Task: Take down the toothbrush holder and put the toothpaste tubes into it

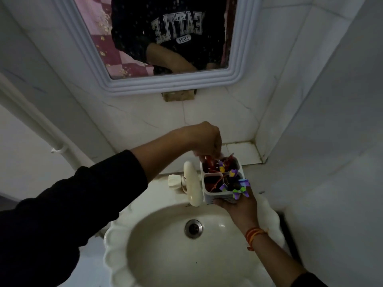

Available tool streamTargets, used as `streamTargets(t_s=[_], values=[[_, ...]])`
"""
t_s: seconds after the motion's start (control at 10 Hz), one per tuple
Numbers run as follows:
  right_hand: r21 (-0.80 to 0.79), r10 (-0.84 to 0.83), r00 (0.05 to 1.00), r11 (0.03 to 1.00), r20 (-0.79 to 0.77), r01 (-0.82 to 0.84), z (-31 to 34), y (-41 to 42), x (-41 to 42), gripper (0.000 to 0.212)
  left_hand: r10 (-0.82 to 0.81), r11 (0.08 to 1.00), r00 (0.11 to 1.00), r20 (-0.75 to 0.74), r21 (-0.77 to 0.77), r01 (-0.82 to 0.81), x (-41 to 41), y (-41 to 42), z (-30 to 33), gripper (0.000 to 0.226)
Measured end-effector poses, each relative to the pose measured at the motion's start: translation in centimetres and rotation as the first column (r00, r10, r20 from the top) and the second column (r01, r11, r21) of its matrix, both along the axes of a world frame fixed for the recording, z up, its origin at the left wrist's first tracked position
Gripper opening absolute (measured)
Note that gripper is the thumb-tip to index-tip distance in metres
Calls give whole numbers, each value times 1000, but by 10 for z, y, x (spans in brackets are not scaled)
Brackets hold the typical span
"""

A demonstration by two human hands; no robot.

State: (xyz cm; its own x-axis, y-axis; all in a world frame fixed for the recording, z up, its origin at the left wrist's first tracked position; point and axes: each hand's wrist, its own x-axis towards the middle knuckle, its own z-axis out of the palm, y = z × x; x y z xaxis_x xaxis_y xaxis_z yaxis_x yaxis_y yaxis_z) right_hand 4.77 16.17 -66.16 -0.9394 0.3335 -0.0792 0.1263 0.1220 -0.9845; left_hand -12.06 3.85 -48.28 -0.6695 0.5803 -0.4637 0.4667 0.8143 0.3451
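A white toothbrush holder [215, 197] with four compartments is held above the back rim of the sink, beside the tap. My right hand [238, 208] cups it from below and from the front. Several toothpaste tubes stand in it, red ones [228, 161] in the far compartments and purple and green ones [241, 188] in the near right one. My left hand [207, 141] reaches over the far left compartment with its fingers pinched on the end of a red tube [208, 160]. How deep that tube sits is hidden by the fingers.
A cream sink [116, 251] with a metal drain [193, 228] lies below the holder. A white tap [192, 185] stands to the left of it. On the tiled wall hangs a white-framed mirror [172, 85], with a small ledge [242, 152] in the corner behind the holder.
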Motion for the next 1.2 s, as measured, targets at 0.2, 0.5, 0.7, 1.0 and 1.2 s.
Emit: streamTargets(t_s=[0.2, 0.5, 0.7, 1.0, 1.2], values=[[-6, -13, 1000, 1000, 17, 13, 2, 2, 1, 79, 144, 984, 988, -53, -95, -149, -3, 4, -18, 78], [130, -106, 994, 986, -3, 106, 15, 33, -29, 64, 494, 848, 868, 49, 192, -494, -11, 27, -36, 80], [229, -104, 994, 968, -17, 105, 31, 81, -97, 68, 682, 424, 598, 421, 439, -792, -33, 61, -46, 67], [288, -79, 992, 956, 94, 49, 31, 93, -105, 83, 679, 471, 676, 286, 537, -700, -5, 63, -57, 49], [198, -94, 981, 978, 171, 59, 47, 60, -42, 56, 610, 684, 793, -5, 509, -522, 32, 29, -39, 54]])
